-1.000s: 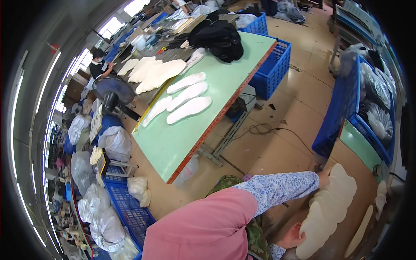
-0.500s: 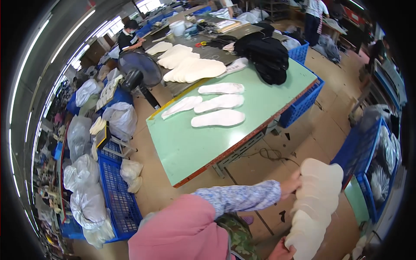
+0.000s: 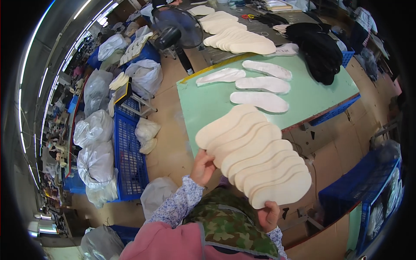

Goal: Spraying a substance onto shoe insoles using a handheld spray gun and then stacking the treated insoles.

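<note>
A fanned row of cream insoles point(image 3: 253, 149) spreads between my two hands, in front of the green table. My left hand point(image 3: 203, 168) pinches the row at its left end. At the lower right end, my right hand point(image 3: 269, 215) grips the near edge, fingers partly hidden beneath. Beyond them, several white insoles point(image 3: 259, 102) lie apart on the green tabletop point(image 3: 203, 104). Farther back, an overlapping row of cream insoles point(image 3: 242, 39) rests on the dark work surface, its near end reaching over the green table's yellow-marked edge.
Black fabric pieces point(image 3: 314, 47) are heaped at the table's far right. A black fan point(image 3: 177, 32) stands left of the table. Blue crates point(image 3: 130, 151) and stuffed plastic bags point(image 3: 96, 162) line the left side; another blue crate point(image 3: 359, 182) stands at the right.
My hands have carried the fanned insoles from the lower right to the middle, in front of the table. My view has turned, so the table appears farther right.
</note>
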